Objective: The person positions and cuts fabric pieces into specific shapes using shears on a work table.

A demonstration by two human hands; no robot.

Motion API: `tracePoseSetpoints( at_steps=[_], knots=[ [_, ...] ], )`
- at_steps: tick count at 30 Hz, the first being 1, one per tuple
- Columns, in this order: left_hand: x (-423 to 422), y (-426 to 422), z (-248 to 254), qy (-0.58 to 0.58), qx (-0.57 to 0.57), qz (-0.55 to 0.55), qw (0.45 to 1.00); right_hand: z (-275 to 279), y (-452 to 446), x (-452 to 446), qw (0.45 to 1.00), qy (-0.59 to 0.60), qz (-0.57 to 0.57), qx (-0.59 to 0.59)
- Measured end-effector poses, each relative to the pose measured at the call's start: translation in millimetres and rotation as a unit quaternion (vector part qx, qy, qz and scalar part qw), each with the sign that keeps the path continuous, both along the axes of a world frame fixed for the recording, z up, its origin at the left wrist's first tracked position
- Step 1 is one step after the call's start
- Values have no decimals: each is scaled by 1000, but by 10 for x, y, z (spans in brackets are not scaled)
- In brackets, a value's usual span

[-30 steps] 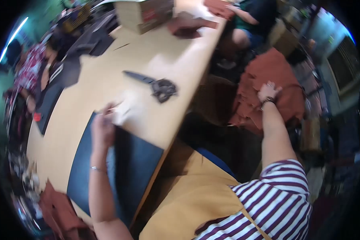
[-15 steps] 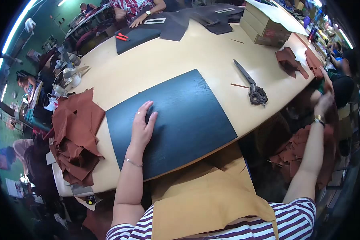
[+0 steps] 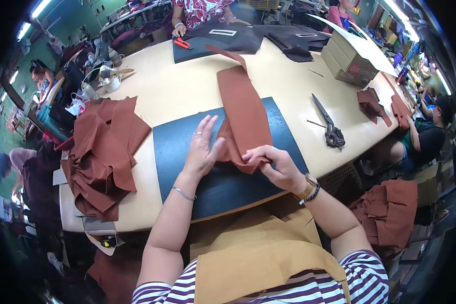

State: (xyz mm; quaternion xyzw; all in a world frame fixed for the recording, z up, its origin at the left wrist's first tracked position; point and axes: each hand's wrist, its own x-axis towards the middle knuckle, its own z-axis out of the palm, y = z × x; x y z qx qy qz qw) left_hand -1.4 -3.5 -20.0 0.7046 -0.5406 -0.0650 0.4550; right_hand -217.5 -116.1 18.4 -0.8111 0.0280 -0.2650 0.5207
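A long reddish-brown fabric piece (image 3: 244, 104) lies over the dark blue-green mat (image 3: 182, 144) and reaches past its far edge onto the table. My right hand (image 3: 276, 167) pinches the near end of this fabric. At the fabric's left side, my left hand (image 3: 203, 147) is open above the mat, its fingers spread and holding nothing. Large black-handled scissors (image 3: 329, 124) rest on the table to the right of the mat. A crumpled heap of reddish-brown fabric (image 3: 104, 157) lies left of the mat.
Across the table (image 3: 157, 71), a person (image 3: 202, 15) stands by dark fabric (image 3: 215, 43) with red-handled snips (image 3: 183, 43). A cardboard box (image 3: 347, 58) stands at back right. More reddish-brown fabric (image 3: 390, 213) is piled low at right. Another person (image 3: 430, 134) sits at right.
My right hand has come from the low fabric pile at right to the mat, bringing a reddish-brown piece now spread across it. My left hand has lifted from the mat's surface.
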Motion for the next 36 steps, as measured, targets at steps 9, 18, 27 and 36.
tracePoseSetpoints(
  at_steps=[9, 18, 27, 36],
  knots=[
    [-371, -59, 127, -109, -54, -86, 989, 140, 215, -292, 992, -76, -61, 83],
    [-51, 193, 168, -31, -202, 18, 979, 97, 31, -364, 982, -75, -155, 74],
    [-548, 1261, 956, 19, 107, -197, 974, -2, -105, -843, 993, 66, -81, 63],
    [-504, 924, 367, -109, 179, -15, 978, -55, -225, 128, 980, 90, -26, -174]
  ],
)
